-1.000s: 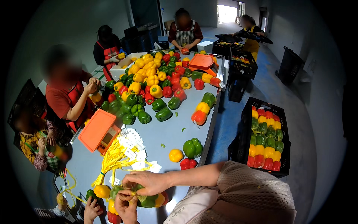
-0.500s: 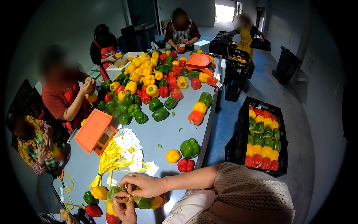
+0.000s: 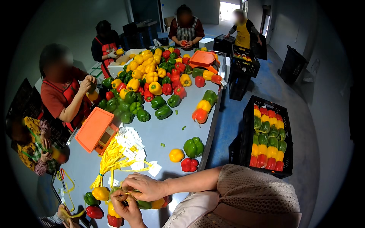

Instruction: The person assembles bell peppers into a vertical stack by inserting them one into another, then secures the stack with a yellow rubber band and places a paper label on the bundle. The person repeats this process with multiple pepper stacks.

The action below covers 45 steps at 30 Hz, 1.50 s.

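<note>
At the near edge of the table, my left hand (image 3: 126, 207) and my right hand (image 3: 146, 187) meet with fingertips pinched on a thin yellow tie (image 3: 129, 192). Under them lies a clear bag of peppers (image 3: 144, 205) in a row, green, yellow and red; my hands cover part of it. To the left of my left hand are a green pepper (image 3: 91, 200), a yellow pepper (image 3: 100, 193) and a red pepper (image 3: 94, 212). Just beyond my hands, a bundle of yellow ties (image 3: 110, 159) with white tags (image 3: 131, 142) is spread out.
Orange scales (image 3: 94, 129) (image 3: 202, 59) stand on the table (image 3: 167, 131). A large pepper heap (image 3: 146, 76) fills its far half. Loose peppers (image 3: 194, 147) and a bagged trio (image 3: 205, 106) lie rightward. A black crate (image 3: 287, 144) holds packed peppers. Several co-workers surround the table.
My hands stay together at the tie, with the fingers slightly shifted. At the far right, a co-worker in a yellow apron has straightened up. A co-worker's hand at lower left has moved up.
</note>
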Available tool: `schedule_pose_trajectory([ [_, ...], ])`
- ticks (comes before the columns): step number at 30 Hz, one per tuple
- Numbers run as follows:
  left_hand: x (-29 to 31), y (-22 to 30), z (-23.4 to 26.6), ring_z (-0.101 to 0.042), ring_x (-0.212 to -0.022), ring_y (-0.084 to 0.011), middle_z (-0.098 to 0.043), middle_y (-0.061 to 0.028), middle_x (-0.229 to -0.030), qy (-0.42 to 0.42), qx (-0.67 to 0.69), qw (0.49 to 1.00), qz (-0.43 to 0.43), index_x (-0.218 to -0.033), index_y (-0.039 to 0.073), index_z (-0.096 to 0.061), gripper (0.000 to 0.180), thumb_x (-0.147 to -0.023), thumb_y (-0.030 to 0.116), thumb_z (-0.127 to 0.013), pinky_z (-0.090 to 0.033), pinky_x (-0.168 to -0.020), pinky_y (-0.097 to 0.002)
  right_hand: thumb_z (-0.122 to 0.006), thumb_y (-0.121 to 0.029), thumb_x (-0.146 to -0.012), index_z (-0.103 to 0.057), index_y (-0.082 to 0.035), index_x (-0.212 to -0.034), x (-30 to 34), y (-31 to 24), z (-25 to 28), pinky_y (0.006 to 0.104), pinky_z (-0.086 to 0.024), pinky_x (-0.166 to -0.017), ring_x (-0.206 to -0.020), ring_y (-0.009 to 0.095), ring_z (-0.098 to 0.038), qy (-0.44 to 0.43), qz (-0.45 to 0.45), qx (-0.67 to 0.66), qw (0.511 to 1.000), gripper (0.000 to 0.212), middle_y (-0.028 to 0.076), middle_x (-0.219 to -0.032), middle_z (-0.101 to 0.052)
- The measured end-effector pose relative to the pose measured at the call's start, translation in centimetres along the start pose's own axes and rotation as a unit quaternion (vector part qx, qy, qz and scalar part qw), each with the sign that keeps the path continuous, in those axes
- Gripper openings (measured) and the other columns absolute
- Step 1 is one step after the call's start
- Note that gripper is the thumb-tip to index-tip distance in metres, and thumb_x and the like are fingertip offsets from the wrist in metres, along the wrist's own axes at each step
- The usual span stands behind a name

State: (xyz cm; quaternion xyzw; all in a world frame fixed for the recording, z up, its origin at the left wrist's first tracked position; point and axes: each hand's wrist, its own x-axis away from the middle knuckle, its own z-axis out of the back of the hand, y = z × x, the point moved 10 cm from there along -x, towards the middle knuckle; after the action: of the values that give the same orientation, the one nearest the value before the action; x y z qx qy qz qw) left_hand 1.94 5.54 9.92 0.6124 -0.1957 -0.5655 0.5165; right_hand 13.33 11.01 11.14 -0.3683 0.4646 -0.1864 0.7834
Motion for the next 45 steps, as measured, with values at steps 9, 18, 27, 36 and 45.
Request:
schedule_pose_trajectory([
  [9,0.3,2.1,0.1,-0.050,-0.079,-0.0242,-0.053,-0.0124,-0.089,0.051,-0.108,0.989,-0.086,-0.080,0.001,-0.044,0.020,-0.077,-0.009,-0.061,-0.044,-0.075,-0.0331,-0.057,-0.008,-0.086,-0.063,-0.001,-0.106,-0.9,2.1,0.4,0.0355,-0.052,-0.071,-0.080,0.027,-0.066,-0.103,-0.155,-0.124,0.975,0.022,0.014,-0.088,-0.068],
  [18,0.3,2.3,0.3,-0.052,-0.081,-0.0229,-0.055,-0.0121,-0.093,0.054,-0.098,0.990,-0.082,-0.082,0.002,-0.045,0.020,-0.080,-0.010,-0.061,-0.044,-0.072,-0.0307,-0.068,-0.001,-0.081,-0.057,0.004,-0.106,-2.8,2.9,-1.9,0.0262,-0.051,-0.075,-0.084,0.012,-0.060,-0.264,-0.169,-0.281,0.907,0.027,0.006,-0.092,-0.064],
  [27,0.4,1.2,-0.5,-0.046,-0.088,-0.0132,-0.047,-0.0068,-0.097,-0.003,-0.061,0.997,-0.054,-0.089,0.003,-0.039,0.020,-0.091,-0.010,-0.055,-0.040,-0.085,-0.0233,-0.068,-0.003,-0.078,-0.059,-0.002,-0.102,-4.3,0.9,-1.0,0.0299,-0.050,-0.067,-0.078,0.015,-0.061,-0.276,-0.028,-0.116,0.954,0.026,0.003,-0.085,-0.059],
  [36,0.8,0.9,-0.4,-0.045,-0.088,-0.0124,-0.046,-0.0063,-0.099,0.004,-0.044,0.997,-0.066,-0.091,0.001,-0.042,0.016,-0.091,-0.009,-0.056,-0.040,-0.085,-0.0227,-0.064,-0.009,-0.080,-0.060,-0.005,-0.095,-3.4,-6.1,0.4,0.0416,-0.051,-0.069,-0.082,0.033,-0.063,-0.179,0.268,0.143,0.936,0.017,0.010,-0.086,-0.062],
  [45,0.6,1.2,-0.3,-0.050,-0.086,-0.0186,-0.051,-0.0097,-0.095,0.052,-0.045,0.996,-0.054,-0.085,0.001,-0.045,0.018,-0.086,-0.007,-0.062,-0.043,-0.080,-0.0280,-0.061,-0.010,-0.082,-0.061,-0.005,-0.094,-4.1,-3.2,0.1,0.0393,-0.049,-0.073,-0.087,0.030,-0.060,-0.233,0.153,0.070,0.958,0.013,0.011,-0.087,-0.059],
])
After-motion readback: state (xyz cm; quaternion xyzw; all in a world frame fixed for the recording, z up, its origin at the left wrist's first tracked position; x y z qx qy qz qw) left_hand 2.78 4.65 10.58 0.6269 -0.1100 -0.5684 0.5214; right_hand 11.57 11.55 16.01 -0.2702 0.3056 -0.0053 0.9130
